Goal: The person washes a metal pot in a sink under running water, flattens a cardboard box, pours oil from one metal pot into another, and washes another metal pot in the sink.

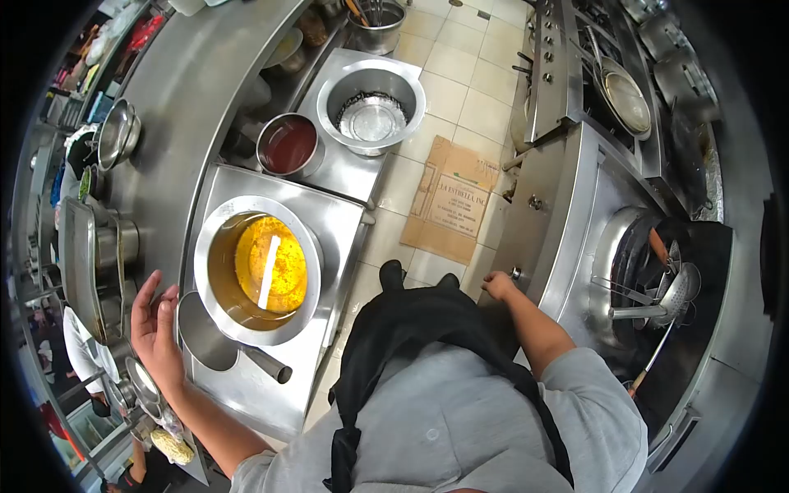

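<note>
My left hand (158,338) is raised at the left with its fingers apart and nothing in it, beside the rim of a large metal pot (215,283). Yellow-orange food (289,275) with a white strip-like utensil (269,273) lies inside that pot. Just below my left hand's side of the pot, a metal pan (205,337) with a hollow handle rests on the steel counter. My right hand (498,285) is near a knob (515,273) on the front of the stove; its fingers are curled, and I cannot make out anything in them.
Behind the pot stand a container of dark red sauce (289,145) and a wide metal pot (371,107). Flattened cardboard (450,201) lies on the tiled floor. At the right, a wok (625,263) holds ladles and strainers. People are partly visible at the far left.
</note>
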Demonstrator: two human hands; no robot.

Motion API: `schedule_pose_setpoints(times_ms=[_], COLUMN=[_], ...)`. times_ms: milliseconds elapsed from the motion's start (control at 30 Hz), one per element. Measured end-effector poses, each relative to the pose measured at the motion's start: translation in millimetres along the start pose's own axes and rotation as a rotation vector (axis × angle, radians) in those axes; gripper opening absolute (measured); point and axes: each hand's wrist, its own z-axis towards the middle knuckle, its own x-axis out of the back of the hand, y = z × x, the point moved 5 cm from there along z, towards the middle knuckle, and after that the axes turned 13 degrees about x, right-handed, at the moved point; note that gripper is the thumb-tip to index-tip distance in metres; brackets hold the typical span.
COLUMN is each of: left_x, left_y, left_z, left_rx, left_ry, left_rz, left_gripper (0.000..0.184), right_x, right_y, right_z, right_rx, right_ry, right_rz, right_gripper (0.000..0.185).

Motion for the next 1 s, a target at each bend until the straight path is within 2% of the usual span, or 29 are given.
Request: schedule_pose_setpoints(times_ms=[67,167,300,367,433,500,600,667,767,800,933,1000], left_x=[1.8,-3.9,-10.1,-12.6,-22.5,-37.6,-37.1,-30.4,-8.5,-4.1,-7.5,-11.0], left_y=[-2.4,-2.7,8.3,18.3,26.5,38.5,52.4,55.9,42.4,40.5,37.2,26.4], left_z=[7.6,13.6,20.2,21.1,24.9,26.6,9.2,1.1,-12.5,-22.4,-67.5,-78.0], left_rx=[-0.032,-0.043,-0.026,-0.032,-0.015,-0.03,-0.065,-0.068,-0.021,-0.005,0.092,0.242], left_ry=[-0.052,-0.12,-0.156,-0.178,-0.221,-0.224,-0.216,-0.201,-0.071,-0.005,0.137,0.158], left_rz=[-0.022,-0.035,-0.001,0.006,0.035,0.025,0.023,0.037,0.031,0.018,0.074,0.267], left_gripper=[0.039,0.04,0.042,0.042,0.043,0.043,0.042,0.042,0.041,0.041,0.041,0.041], right_x=[11.0,31.0,39.3,36.0,38.5,38.2,27.4,32.2,25.8,31.4,42.7,44.9], right_y=[3.0,1.9,0.9,11.0,10.0,18.2,26.0,24.3,25.1,11.0,-20.1,-36.4], right_z=[-4.6,-7.6,-5.9,-3.4,-12.8,-19.9,-11.7,-13.9,23.0,32.8,94.0,118.3], right_rx=[-0.001,-0.067,-0.054,0.06,0.035,0.017,-0.022,-0.148,-0.066,0.0,0.175,0.228], right_ry=[0.132,0.207,0.28,0.433,0.442,0.438,0.321,0.256,0.19,0.07,0.072,0.091], right_rz=[0.101,0.221,0.31,0.331,0.282,0.222,0.29,0.297,0.134,0.114,0.127,0.144], right_gripper=[0.032,0.037,0.035,0.023,0.023,0.023,0.027,0.031,0.034,0.043,0.04,0.035])
